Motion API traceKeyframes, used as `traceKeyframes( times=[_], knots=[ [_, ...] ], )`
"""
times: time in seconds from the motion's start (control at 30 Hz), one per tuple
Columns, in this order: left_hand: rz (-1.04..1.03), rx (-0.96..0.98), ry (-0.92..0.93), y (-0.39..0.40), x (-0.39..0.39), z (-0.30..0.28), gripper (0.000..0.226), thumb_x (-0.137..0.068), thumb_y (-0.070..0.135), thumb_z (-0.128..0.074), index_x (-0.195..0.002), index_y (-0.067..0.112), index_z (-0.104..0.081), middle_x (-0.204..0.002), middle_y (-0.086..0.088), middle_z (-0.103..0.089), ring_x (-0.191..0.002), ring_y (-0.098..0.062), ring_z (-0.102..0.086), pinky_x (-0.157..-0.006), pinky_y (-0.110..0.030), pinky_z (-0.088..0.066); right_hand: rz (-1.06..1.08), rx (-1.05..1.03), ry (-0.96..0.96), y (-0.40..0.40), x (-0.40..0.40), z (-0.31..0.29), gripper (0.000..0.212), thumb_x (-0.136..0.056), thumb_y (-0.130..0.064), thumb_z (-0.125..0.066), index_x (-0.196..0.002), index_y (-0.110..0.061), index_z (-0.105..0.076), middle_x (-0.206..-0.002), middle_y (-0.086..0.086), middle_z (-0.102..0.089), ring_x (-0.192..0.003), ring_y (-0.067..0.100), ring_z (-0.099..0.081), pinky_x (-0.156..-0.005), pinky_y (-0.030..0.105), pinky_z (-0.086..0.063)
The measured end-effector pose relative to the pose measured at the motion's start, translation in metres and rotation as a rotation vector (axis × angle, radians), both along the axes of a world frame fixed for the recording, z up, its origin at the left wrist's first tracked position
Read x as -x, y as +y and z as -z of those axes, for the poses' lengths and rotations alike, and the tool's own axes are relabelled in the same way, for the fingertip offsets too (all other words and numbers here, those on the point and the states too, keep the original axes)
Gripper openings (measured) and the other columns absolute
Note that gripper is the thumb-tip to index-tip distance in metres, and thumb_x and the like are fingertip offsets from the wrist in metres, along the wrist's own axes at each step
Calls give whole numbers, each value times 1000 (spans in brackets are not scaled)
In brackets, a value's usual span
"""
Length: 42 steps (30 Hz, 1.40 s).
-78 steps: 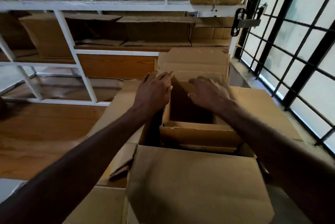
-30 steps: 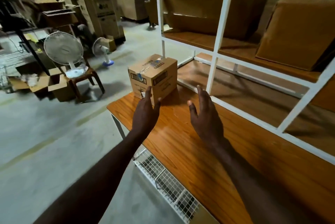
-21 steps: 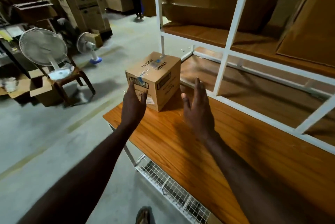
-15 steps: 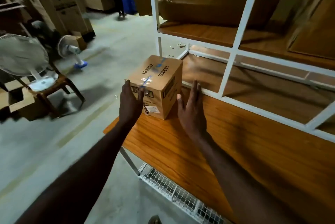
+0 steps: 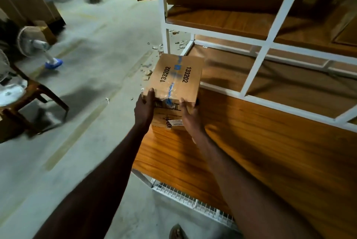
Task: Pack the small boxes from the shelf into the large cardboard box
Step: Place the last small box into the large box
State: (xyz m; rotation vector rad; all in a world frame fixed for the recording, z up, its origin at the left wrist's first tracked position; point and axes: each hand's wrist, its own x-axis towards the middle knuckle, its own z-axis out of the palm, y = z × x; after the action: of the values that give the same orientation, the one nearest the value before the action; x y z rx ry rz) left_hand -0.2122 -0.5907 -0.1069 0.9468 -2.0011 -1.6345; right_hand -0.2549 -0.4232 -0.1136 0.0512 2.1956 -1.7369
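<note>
One small box (image 5: 174, 78), taped in blue and printed 133202, sits at the corner of the wooden desk (image 5: 251, 151), clasped at its near edge between the left hand (image 5: 144, 107) and right hand (image 5: 190, 112). Gripped only near the top corners, it could tip or slide off the desk's edge onto the concrete floor (image 5: 87, 103). Motion blur smears the side label; the large cardboard box is out of view.

The small brown cardboard box (image 5: 176, 76) sits at the near-left corner of the orange wooden worktop (image 5: 260, 151) — left hand (image 5: 144, 109) and right hand (image 5: 190, 116) flank it; the white metal-framed shelf (image 5: 257, 61) stands to its right, a white pedestal fan (image 5: 31, 42) on the floor far left.
</note>
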Motion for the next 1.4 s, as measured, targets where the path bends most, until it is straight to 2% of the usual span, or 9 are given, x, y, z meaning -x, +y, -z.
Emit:
traceKeyframes(
  times=[0.13, 0.3, 0.47, 0.57, 0.67, 0.87, 1.03, 1.17, 1.4],
  knots=[
    [34, 32, 26, 53, 4, 8, 53, -104, 72, -54, -129, 27, -66, -114, 6, -73, -107, -18, -69, -92, -37, -52, 158, 8, 62, 39, 7, 3, 69, -99, -69, -53, -153, -27, -41, -131, -4, -66, -94, 14, -71, -60, 25, -54],
    [184, 1, 44, 137, 12, 0, 45, -107, 61, -57, -128, 21, -59, -100, 11, -71, -90, -7, -70, -69, -12, -52, 299, -70, 128, 127, 9, 6, 69, -99, -71, -52, -149, -24, -47, -124, -1, -72, -86, 13, -72, -47, 14, -45],
    [324, -75, 59, 230, 16, 7, 45, -101, 70, -61, -126, 32, -57, -112, 5, -77, -95, -11, -77, -79, -40, -67, 433, -45, 127, 227, -7, -2, 63, -99, -65, -56, -145, -21, -52, -123, -4, -71, -93, 10, -72, -53, 14, -50],
    [383, -68, 64, 295, 10, 6, 52, -101, 71, -60, -130, 27, -57, -110, 4, -78, -91, -8, -77, -69, -31, -64, 482, -70, 102, 294, -21, -3, 67, -97, -71, -55, -142, -21, -55, -123, -4, -71, -89, 6, -70, -54, 17, -49],
    [423, -89, 76, 364, -1, 1, 47, -105, 62, -61, -132, 24, -57, -110, 4, -77, -88, -4, -75, -59, -16, -55, 514, -81, 135, 364, -40, -5, 63, -98, -69, -54, -140, -22, -57, -119, -3, -71, -84, 2, -67, -48, 10, -46],
    [474, -130, 86, 487, -25, 1, 45, -104, 61, -63, -129, 24, -56, -111, 3, -78, -89, -8, -78, -64, -27, -62, 523, -28, 146, 491, -70, -3, 54, -98, -65, -58, -134, -25, -56, -129, -1, -70, -102, 13, -70, -68, 24, -52],
    [482, -111, 78, 565, -46, -6, 45, -106, 58, -61, -129, 19, -55, -110, 3, -76, -80, 4, -74, -57, -15, -54, 529, -52, 129, 569, -84, -3, 60, -99, -65, -55, -142, -23, -52, -125, -6, -65, -89, -3, -60, -61, 19, -44],
    [499, -123, 70, 598, -64, -7, 40, -108, 53, -60, -130, 20, -53, -110, 7, -74, -84, 8, -73, -59, -15, -55, 485, -69, 121, 607, -98, 3, 73, -93, -74, -52, -134, -15, -57, -109, -4, -67, -77, 6, -64, -49, 14, -45],
    [597, -46, 99, 590, -75, 16, 55, -102, 59, -61, -145, 24, -52, -129, 9, -75, -108, 3, -72, -80, -19, -58, 371, -68, 169, 631, -119, 24, 65, -92, -75, -58, -139, -32, -53, -127, -9, -67, -112, 12, -67, -81, 28, -54]
  ],
)
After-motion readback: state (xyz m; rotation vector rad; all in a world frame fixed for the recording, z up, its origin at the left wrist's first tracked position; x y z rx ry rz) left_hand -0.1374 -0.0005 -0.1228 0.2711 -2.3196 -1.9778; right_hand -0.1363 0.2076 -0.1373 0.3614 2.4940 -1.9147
